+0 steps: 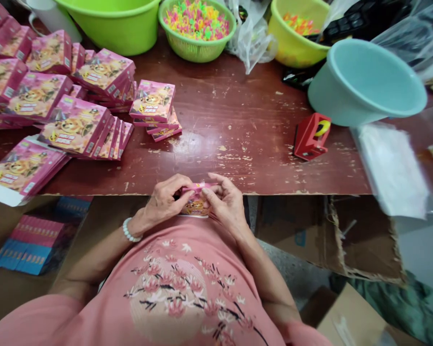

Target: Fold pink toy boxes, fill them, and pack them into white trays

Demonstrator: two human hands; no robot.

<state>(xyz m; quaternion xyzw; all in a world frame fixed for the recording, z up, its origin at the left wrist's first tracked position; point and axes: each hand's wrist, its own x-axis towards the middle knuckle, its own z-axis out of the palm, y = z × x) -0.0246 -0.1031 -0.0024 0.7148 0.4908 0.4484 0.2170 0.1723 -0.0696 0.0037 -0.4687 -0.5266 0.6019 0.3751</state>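
Note:
A small pink printed box (195, 203) is held between both hands at the table's front edge, close to the shirt. My left hand (169, 196), with a pale bead bracelet at the wrist, grips the box's left side with thumb and fingers. On the right side, my right hand (226, 202) pinches the box, its thumb on the front face and the forefinger raised a little. Something small and whitish shows at the box's top edge. Nearest on the table is a short stack of similar pink boxes (153, 102).
Many pink boxes (74, 126) are piled at the left. Along the back stand a green tub (119, 29), a green basket (198, 50) of small colourful pieces and a yellow tub (292, 53). A red tape dispenser (306, 144), a blue bucket (332, 96) and plastic bags (393, 168) lie right.

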